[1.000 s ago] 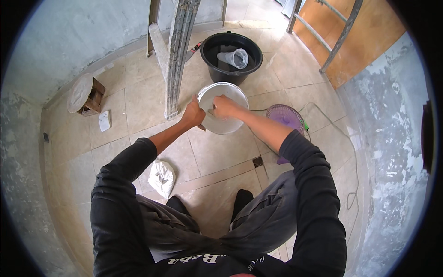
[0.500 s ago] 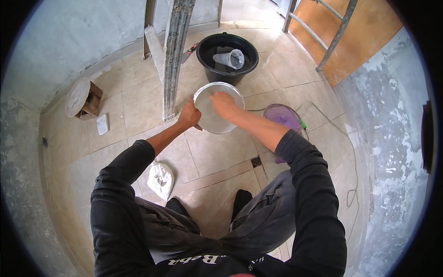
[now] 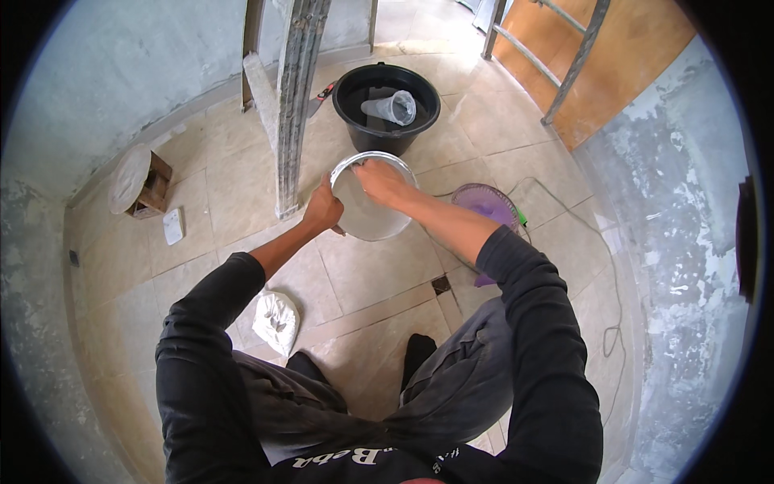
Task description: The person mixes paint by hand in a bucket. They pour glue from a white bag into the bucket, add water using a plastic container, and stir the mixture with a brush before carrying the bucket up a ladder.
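A white bucket (image 3: pixel 372 224) with a pale, smeared rim is in front of me, tilted or upright I cannot tell. My left hand (image 3: pixel 324 208) is closed round its left side at the rim. Inside the bucket's mouth, near the far left wall, my right hand (image 3: pixel 377 179) has its fingers curled together. Whatever those fingers hold, if anything, is hidden. Just beyond the bucket stands a black tub (image 3: pixel 383 139) of dark water, with a clear plastic cup (image 3: pixel 395 107) lying in it.
A whitened ladder (image 3: pixel 292 121) rises left of the tub, beside a scraper (image 3: pixel 321 98). Right of the bucket sit a purple fan (image 3: pixel 488 206) and a trailing cable (image 3: pixel 592 230). An open white bag (image 3: pixel 276 321) lies by my left foot. A wooden stool (image 3: pixel 141 184) stands far left.
The whole view has shifted slightly. My right hand has moved a little toward the bucket's left wall. My left hand keeps its grip on the rim.
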Available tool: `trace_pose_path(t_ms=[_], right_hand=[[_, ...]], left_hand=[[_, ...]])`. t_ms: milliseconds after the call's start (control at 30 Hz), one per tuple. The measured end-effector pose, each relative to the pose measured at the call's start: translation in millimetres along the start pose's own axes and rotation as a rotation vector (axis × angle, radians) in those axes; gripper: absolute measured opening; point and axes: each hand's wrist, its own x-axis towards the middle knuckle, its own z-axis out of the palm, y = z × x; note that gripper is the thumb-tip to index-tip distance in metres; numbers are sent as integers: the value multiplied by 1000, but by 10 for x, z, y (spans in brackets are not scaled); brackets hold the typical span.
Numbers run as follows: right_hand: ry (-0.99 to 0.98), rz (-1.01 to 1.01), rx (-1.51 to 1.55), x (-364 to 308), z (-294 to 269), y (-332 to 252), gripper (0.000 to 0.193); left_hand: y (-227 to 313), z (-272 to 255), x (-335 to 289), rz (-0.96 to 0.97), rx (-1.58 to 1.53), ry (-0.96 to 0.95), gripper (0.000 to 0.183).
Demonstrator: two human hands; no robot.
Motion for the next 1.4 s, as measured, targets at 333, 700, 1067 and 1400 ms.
trace_pose_path(t_ms=[333, 700, 1067, 1400], right_hand=[[-174, 132, -170, -12, 160, -135, 18], [-145, 128, -29, 17, -95, -54, 16], [-264, 220, -34, -73, -173, -15, 20], [-394, 266, 89, -97, -209, -116, 22]], left_hand=[[54, 2, -33, 1, 13, -27, 65], [-79, -42, 85, -8, -9, 47, 61], [-111, -46, 103, -36, -25, 21, 66], [48, -93, 38, -105, -81, 27, 61]])
